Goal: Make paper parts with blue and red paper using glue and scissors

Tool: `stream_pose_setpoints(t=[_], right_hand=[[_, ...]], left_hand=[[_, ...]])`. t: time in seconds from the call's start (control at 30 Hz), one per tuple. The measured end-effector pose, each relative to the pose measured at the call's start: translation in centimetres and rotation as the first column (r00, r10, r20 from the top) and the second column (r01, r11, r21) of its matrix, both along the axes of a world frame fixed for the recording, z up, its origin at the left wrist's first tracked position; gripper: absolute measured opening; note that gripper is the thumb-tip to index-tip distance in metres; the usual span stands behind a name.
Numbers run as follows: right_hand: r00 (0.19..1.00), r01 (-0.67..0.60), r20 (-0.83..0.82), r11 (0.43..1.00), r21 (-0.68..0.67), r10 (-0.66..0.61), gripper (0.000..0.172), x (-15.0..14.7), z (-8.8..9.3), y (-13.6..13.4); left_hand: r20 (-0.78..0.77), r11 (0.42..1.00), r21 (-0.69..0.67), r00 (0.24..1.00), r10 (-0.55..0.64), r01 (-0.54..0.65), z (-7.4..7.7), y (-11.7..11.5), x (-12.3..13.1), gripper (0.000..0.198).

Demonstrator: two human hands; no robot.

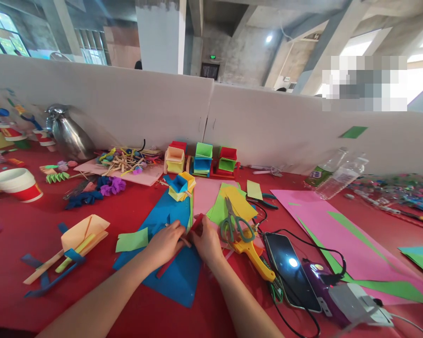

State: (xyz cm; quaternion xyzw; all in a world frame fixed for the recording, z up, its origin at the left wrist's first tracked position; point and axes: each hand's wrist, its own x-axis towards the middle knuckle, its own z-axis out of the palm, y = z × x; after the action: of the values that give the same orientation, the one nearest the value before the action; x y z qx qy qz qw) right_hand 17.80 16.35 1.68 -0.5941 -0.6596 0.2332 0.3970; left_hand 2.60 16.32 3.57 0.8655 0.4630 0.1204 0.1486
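Over a blue sheet of paper point(176, 286), both of my hands meet with their fingertips close together. Red paper point(197, 222) shows between the thumb and fingers of my right hand point(207, 240), which is closed on it. My left hand point(167, 241) is closed too, pinching at the same spot; what lies inside its fingers is mostly hidden. A red paper strip point(166, 266) rests on the blue sheet below my left hand. To the left lies a light green paper piece point(131, 240). Just beyond my hands sits a folded blue and yellow paper box point(182, 186).
Green scissors point(237, 223) and a yellow glue gun point(255, 260) lie right of my hands, beside a phone point(291, 270) and cables. Several small paper boxes point(202, 159) stand along the white partition point(144, 108). At left are a paper cup point(19, 185) and a steel jug point(70, 134).
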Motion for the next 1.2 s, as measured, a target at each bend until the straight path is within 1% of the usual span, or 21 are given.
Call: stream_pose_setpoints(t=[0.1, 0.23, 0.3, 0.37, 0.43, 0.47, 0.53, 0.57, 0.6, 0.67, 0.7, 0.73, 0.8, 0.87, 0.9, 0.93, 0.97, 1.0, 1.03, 1.07, 1.2], right_hand=[[0.998, -0.042, -0.040, 0.998, 0.035, 0.044, 0.031, 0.1, -0.1, 0.2], [0.995, -0.086, -0.038, 0.995, 0.048, 0.088, 0.022, 0.5, 0.0, 0.6], [0.996, -0.046, -0.074, 0.997, 0.054, 0.050, 0.021, 1.4, 0.5, 0.9], [0.986, 0.011, -0.170, 0.999, 0.032, -0.005, 0.022, 2.8, 1.4, 1.0], [0.941, 0.019, -0.337, 0.999, -0.050, -0.034, 0.020, 4.4, 2.6, 1.0], [0.894, 0.005, -0.445, 0.996, -0.092, -0.046, 0.018, 5.2, 3.2, 1.0], [0.748, 0.011, -0.658, 0.992, -0.122, -0.089, 0.015, 6.2, 4.2, 0.8], [0.659, 0.033, -0.744, 0.992, -0.118, -0.110, 0.016, 6.5, 4.5, 0.7], [0.571, 0.061, -0.811, 0.992, -0.112, -0.127, 0.017, 6.4, 4.7, 0.6], [0.419, 0.092, -0.897, 0.989, -0.114, -0.142, 0.021, 5.8, 4.7, 0.5], [0.368, 0.078, -0.919, 0.989, -0.124, -0.144, 0.023, 5.2, 4.5, 0.5], [0.333, 0.051, -0.932, 0.990, -0.135, -0.144, 0.023, 4.5, 4.3, 0.5], [0.310, -0.034, -0.942, 0.989, -0.143, -0.125, 0.023, 3.1, 3.9, 0.2], [0.325, -0.137, -0.943, 0.983, -0.125, -0.075, 0.021, 2.0, 3.8, -0.2], [0.333, -0.192, -0.942, 0.976, -0.103, -0.034, 0.020, 1.7, 3.9, -0.4], [0.340, -0.249, -0.940, 0.966, -0.073, 0.017, 0.020, 1.5, 4.1, -0.7], [0.346, -0.302, -0.935, 0.952, -0.040, 0.071, 0.021, 1.4, 4.3, -0.9], [0.352, -0.345, -0.928, 0.938, -0.007, 0.122, 0.021, 1.5, 4.6, -1.2], [0.358, -0.380, -0.919, 0.925, 0.021, 0.168, 0.021, 1.5, 4.8, -1.3], [0.364, -0.406, -0.909, 0.913, 0.042, 0.203, 0.021, 1.6, 4.9, -1.5], [0.353, -0.442, -0.895, 0.892, 0.097, 0.273, 0.021, 1.6, 4.9, -1.9]], left_hand=[[0.046, 1.000, -0.015, 0.999, -0.005, 0.006, -0.2, 0.2, -0.1, 0.007], [0.104, 1.000, -0.024, 0.995, 0.003, -0.001, -0.3, 0.5, -0.3, 0.008], [0.124, 0.999, -0.012, 0.992, 0.034, -0.032, -0.3, 0.8, -0.6, 0.010], [0.132, 0.998, -0.001, 0.989, 0.062, -0.063, -0.4, 1.2, -0.9, 0.012], [0.151, 0.997, -0.005, 0.986, 0.072, -0.073, -0.4, 1.5, -1.2, 0.015], [0.185, 0.997, -0.011, 0.980, 0.074, -0.074, -0.3, 1.5, -1.3, 0.016], [0.327, 0.998, -0.044, 0.943, 0.063, -0.051, 0.0, 1.4, -1.2, 0.020], [0.427, 0.997, -0.073, 0.903, 0.051, -0.021, 0.2, 1.2, -1.0, 0.023], [0.533, 0.993, -0.112, 0.845, 0.040, 0.023, 0.5, 1.0, -0.9, 0.027], [0.714, 0.967, -0.211, 0.698, 0.055, 0.141, 0.9, 0.4, -0.4, 0.033], [0.780, 0.945, -0.263, 0.619, 0.089, 0.195, 1.1, 0.1, -0.1, 0.036], [0.834, 0.920, -0.311, 0.533, 0.143, 0.239, 1.2, -0.1, 0.1, 0.038], [0.902, 0.873, -0.380, 0.330, 0.277, 0.306, 1.3, -0.5, 0.5, 0.036], [0.914, 0.843, -0.401, 0.097, 0.394, 0.357, 1.4, -0.5, 0.8, 0.030], [0.899, 0.834, -0.402, -0.007, 0.437, 0.378, 1.6, -0.5, 0.8, 0.026], [0.878, 0.826, -0.402, -0.088, 0.470, 0.396, 1.7, -0.4, 0.7, 0.023], [0.857, 0.819, -0.401, -0.147, 0.494, 0.411, 1.9, -0.3, 0.6, 0.021], [0.836, 0.810, -0.403, -0.189, 0.515, 0.425, 2.1, -0.2, 0.4, 0.020], [0.818, 0.798, -0.406, -0.212, 0.535, 0.445, 2.3, -0.1, 0.2, 0.021], [0.800, 0.778, -0.412, -0.220, 0.558, 0.474, 2.4, 0.0, -0.1, 0.023], [0.739, 0.667, -0.421, -0.195, 0.645, 0.614, 2.7, -0.1, -0.6, 0.026]])
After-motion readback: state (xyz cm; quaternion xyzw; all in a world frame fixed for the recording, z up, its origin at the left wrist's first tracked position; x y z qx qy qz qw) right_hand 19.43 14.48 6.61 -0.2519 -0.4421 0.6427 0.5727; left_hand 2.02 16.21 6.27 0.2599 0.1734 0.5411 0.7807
